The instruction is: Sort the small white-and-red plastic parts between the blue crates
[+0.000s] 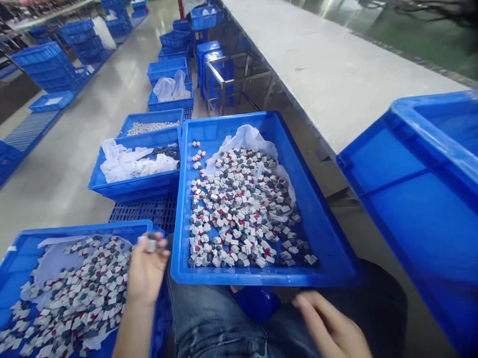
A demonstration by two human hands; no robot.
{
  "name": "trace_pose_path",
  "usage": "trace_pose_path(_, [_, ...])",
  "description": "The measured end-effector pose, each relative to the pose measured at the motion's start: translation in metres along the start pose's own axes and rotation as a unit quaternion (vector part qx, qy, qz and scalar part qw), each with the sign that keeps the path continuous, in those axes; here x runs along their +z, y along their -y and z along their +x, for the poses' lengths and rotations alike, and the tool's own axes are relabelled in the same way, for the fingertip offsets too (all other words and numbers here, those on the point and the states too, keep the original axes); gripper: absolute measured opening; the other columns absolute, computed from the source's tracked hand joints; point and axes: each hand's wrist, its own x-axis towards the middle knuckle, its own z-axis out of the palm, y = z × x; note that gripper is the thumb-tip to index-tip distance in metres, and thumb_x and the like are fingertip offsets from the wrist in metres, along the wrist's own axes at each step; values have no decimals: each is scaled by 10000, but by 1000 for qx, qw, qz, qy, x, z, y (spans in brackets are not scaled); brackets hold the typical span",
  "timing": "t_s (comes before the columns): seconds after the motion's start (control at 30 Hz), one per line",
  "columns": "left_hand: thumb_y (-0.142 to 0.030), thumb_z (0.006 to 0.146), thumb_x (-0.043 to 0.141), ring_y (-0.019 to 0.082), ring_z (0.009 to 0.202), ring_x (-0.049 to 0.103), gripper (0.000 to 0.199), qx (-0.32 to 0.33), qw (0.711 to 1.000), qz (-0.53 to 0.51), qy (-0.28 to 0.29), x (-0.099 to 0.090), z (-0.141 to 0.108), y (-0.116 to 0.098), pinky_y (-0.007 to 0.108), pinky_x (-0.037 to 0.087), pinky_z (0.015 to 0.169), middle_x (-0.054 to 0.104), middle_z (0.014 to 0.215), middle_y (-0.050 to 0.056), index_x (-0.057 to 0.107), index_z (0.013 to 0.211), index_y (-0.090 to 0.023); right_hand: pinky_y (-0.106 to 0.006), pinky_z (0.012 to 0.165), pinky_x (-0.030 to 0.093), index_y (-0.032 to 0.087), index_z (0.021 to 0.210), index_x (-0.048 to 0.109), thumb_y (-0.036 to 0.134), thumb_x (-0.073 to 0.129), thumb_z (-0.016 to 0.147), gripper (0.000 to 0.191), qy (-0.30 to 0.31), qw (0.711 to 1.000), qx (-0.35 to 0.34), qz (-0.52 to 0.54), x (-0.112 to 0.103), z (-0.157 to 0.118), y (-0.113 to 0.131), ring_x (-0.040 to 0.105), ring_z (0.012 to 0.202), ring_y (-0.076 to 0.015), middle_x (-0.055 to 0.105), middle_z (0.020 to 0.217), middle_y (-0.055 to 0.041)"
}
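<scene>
My left hand (pixel 149 263) is raised between two blue bins, its fingers closed on a small white and grey part (pixel 151 243). A blue tray (pixel 266 276) in front of my knees holds a heap of small white, grey and red parts (pixel 240 210) on a clear plastic bag. The blue bin (pixel 84 230) at the left is filled with similar parts (pixel 82 294). My right hand (pixel 326 322) is low, just below the tray's near edge, blurred; its fingers are curled and whether they hold anything is hidden.
Behind the tray stand a blue bin (pixel 135 190) with white bags and further blue bins. A long white table (pixel 297 57) runs along the right. A large blue bin (pixel 399 178) leans at the right, and a metal-framed stool (pixel 222 80) stands beyond.
</scene>
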Motion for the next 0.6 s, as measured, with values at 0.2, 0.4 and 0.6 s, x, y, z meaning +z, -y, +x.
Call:
trace_pose_path(0.2, [-367,814,378,85,1047,485,180,96,964,-54,-244,-81,-1,-23,194,462,803,500,910,-4,320,726,-222,-320,770,408,183,1059,528,301,488,808,280,204,918,-224,-255,93,118,77,528,915,-226,558,1010,-100])
trace_pose_path(0.4, [-253,778,403,89,812,560,176,69,970,-13,-231,-65,-23,27,220,482,696,542,916,10,476,936,-224,-317,745,387,199,891,603,92,688,545,372,290,876,-272,-272,158,143,76,501,957,-283,533,1019,-95])
trace_pose_path(0.6, [-388,771,494,147,827,564,301,170,948,262,-61,-31,-25,48,277,483,690,589,924,45,531,1010,-209,-292,711,382,177,791,546,190,556,684,108,319,910,-228,-135,147,148,61,528,797,-193,547,831,-44])
